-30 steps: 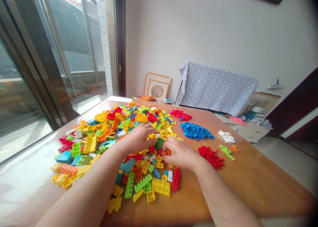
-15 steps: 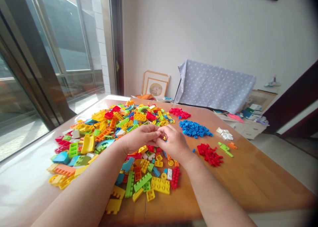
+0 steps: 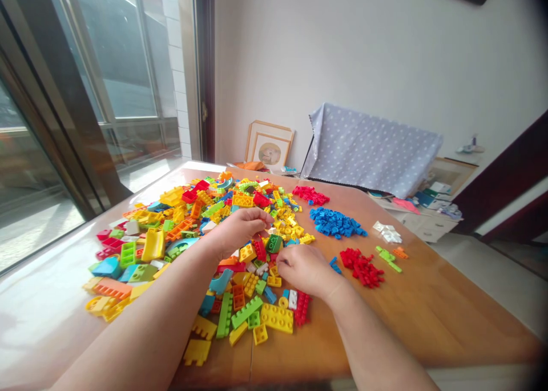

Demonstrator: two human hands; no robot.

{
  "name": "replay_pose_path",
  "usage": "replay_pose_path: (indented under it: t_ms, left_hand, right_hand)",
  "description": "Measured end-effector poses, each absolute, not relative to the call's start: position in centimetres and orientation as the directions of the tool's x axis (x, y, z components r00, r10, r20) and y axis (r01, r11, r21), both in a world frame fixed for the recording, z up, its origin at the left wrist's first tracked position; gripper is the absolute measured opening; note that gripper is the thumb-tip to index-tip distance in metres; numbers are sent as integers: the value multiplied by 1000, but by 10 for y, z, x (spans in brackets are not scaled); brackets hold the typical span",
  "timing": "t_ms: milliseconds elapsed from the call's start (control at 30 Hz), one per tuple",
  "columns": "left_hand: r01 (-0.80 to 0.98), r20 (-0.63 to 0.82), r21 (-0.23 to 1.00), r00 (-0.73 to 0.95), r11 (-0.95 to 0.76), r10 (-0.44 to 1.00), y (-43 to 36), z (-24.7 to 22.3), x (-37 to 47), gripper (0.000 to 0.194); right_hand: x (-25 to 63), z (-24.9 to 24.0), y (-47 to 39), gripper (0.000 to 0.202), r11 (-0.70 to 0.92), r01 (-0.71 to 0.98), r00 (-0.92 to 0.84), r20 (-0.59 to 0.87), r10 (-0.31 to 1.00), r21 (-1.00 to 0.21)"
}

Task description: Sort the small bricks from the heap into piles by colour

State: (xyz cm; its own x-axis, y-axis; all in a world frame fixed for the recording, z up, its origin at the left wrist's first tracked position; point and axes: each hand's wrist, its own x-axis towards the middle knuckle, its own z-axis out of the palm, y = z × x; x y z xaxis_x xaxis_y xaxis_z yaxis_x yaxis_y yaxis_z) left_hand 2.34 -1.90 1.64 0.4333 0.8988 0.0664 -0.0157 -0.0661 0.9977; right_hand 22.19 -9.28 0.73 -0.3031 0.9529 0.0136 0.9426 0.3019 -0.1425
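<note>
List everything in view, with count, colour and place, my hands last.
Heap: 1, mixed colours, table's left and middle
Blue pile: 1, blue, right of heap
Red piles: 2, red, behind and in front of blue pile
White pile: 1, white, table's right
Green pieces: few, light green, before white pile
Orange pieces: few, orange, beside green pieces
Table: 1, brown, foreground
Cloth: 1, pale, white-dotted, behind table
Drawers: 1 unit, white, back right
Wall: 1, whitish, back
Window: 1, dark-framed, left
Left hand: 1, bare, over heap
Right hand: 1, bare, heap's right edge
</note>
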Motion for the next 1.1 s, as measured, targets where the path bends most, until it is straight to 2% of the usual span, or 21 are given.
replay_pose_path:
  t_ms: [133, 300, 400, 567, 833, 967, 1100]
  left_hand:
    - [-157, -4, 984, 449, 83, 893, -19, 17, 24, 19]
    - [-295, -106, 919, 451, 260, 886, -15, 20, 23, 22]
    - [-333, -144, 882, 482, 332, 864, -13, 22, 22, 21]
    - [-329, -157, 885, 455, 329, 877, -12, 20, 23, 20]
    - [-245, -40, 951, 504, 188, 863, -15, 14, 25, 10]
    - [-231, -28, 958, 512, 169, 858, -16, 15, 23, 13]
    - [-228, -21, 961, 509, 158, 861, -18, 17, 24, 15]
  right_hand:
    - [204, -1, -92, 31, 243, 968, -240, 48, 970, -57]
    - [194, -4, -88, 21, 165, 984, -163, 29, 986, -69]
    - [192, -2, -84, 23, 123, 989, -124, -12, 992, -80]
    - [190, -1, -80, 24, 103, 991, -106, -38, 994, -85]
    - [185, -3, -81, 23, 139, 986, -141, -22, 990, -91]
    - [194, 0, -88, 16, 109, 977, -101, 54, 993, -185]
    - [206, -2, -89, 10, 142, 883, -36, 237, 971, -447]
